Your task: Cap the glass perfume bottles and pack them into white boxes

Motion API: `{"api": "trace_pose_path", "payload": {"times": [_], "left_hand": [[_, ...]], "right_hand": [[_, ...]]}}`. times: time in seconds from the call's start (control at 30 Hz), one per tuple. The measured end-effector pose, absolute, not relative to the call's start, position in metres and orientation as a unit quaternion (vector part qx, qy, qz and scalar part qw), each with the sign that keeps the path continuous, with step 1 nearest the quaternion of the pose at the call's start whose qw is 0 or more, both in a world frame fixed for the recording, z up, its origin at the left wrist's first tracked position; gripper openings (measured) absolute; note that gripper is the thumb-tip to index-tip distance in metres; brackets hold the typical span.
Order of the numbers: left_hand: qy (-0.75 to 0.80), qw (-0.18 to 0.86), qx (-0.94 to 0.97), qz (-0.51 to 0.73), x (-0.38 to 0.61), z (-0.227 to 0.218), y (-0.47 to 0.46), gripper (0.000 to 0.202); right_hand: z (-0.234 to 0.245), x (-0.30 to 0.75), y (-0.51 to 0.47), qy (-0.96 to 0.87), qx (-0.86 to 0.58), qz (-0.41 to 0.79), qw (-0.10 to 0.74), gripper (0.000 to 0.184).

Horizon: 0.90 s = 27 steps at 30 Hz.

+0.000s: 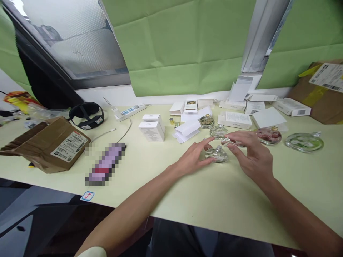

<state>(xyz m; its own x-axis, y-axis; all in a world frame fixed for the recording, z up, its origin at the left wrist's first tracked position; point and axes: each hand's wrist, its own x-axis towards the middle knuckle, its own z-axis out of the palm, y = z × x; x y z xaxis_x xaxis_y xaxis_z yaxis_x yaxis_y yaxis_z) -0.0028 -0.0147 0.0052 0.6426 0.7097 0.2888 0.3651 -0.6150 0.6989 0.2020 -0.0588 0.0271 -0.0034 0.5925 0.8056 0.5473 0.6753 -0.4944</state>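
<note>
My left hand is curved around the left side of a clear, rounded glass perfume bottle, which stands on the table with a small silvery neck on top. Its thumb is at the front and its fingers are behind. Just right of that neck, my right hand has thumb and fingers closed on a clear, shiny bottle cap; the hand covers part of what lies behind. Farther back are a second clear bottle and a dark-patterned one. To the right sit a reddish bottle and a green bottle.
White cartons stand left of centre; more flat boxes and folded white paper line the back. Leftward are a phone, power strip, headset and open cardboard box. Another cardboard box stands back right.
</note>
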Motion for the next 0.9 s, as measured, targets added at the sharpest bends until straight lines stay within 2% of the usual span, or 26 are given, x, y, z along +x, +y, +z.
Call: {"api": "trace_pose_path", "payload": {"times": [0.2,0.47,0.67,0.8,0.9], "left_hand": [[0.298,0.303,0.856,0.295,-0.001,0.004,-0.013,0.071],[0.299,0.305,0.855,0.295,-0.003,0.004,-0.014,0.07],[0.303,0.296,0.86,0.284,-0.001,0.006,-0.016,0.07],[0.283,0.238,0.886,0.28,-0.006,0.02,-0.019,0.074],[0.311,0.146,0.885,0.314,-0.017,0.036,-0.009,0.062]], "right_hand": [[0.02,0.2,-0.055,-0.774,-0.407,0.081,0.478,0.028],[0.015,0.201,-0.056,-0.763,-0.403,0.145,0.484,0.023],[0.015,0.199,-0.054,-0.76,-0.398,0.138,0.495,0.02],[0.017,0.204,-0.061,-0.765,-0.402,0.131,0.486,0.025],[0.026,0.211,-0.064,-0.754,-0.41,0.102,0.503,0.036]]}}
